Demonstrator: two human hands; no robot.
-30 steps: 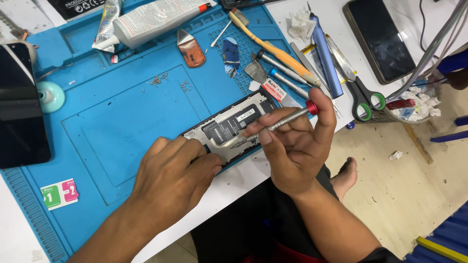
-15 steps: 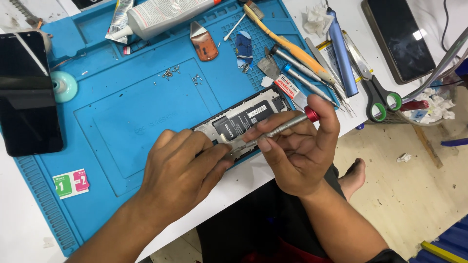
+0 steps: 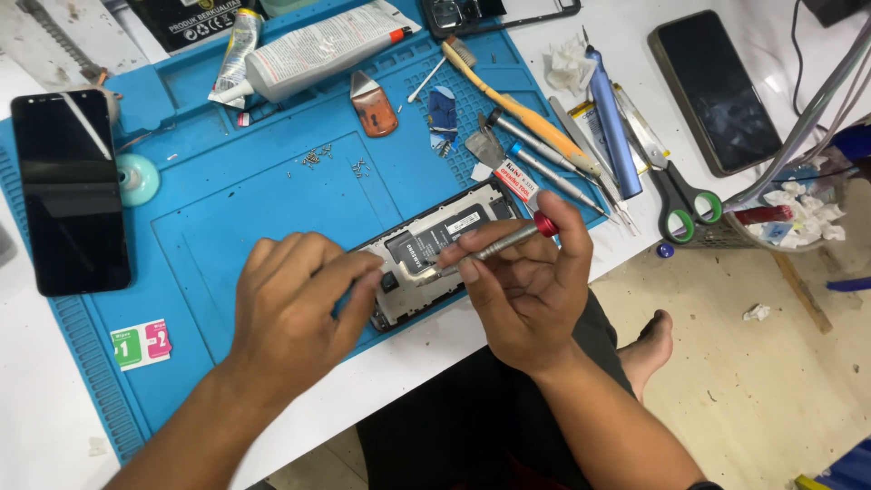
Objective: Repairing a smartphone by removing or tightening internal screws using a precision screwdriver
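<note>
An opened phone (image 3: 435, 243) with its back off lies on the blue work mat (image 3: 227, 236), its battery and boards showing. My left hand (image 3: 295, 304) rests on the phone's near left end, fingers pressing on it. My right hand (image 3: 522, 286) grips a thin silver screwdriver with a red cap (image 3: 494, 243), its tip down at the phone's lower part near my left fingertips. Several tiny loose screws (image 3: 331, 161) lie on the mat beyond the phone.
A black phone screen (image 3: 71, 191) lies at the mat's left. Glue tubes (image 3: 318, 45), an orange pry tool (image 3: 374, 104), a toothbrush (image 3: 517, 104), more screwdrivers, scissors (image 3: 676, 204) and another dark phone (image 3: 717, 91) crowd the back and right. The table edge is just below my hands.
The view has shifted slightly. My hands stay on the phone, and the screwdriver has tilted lower towards it.
</note>
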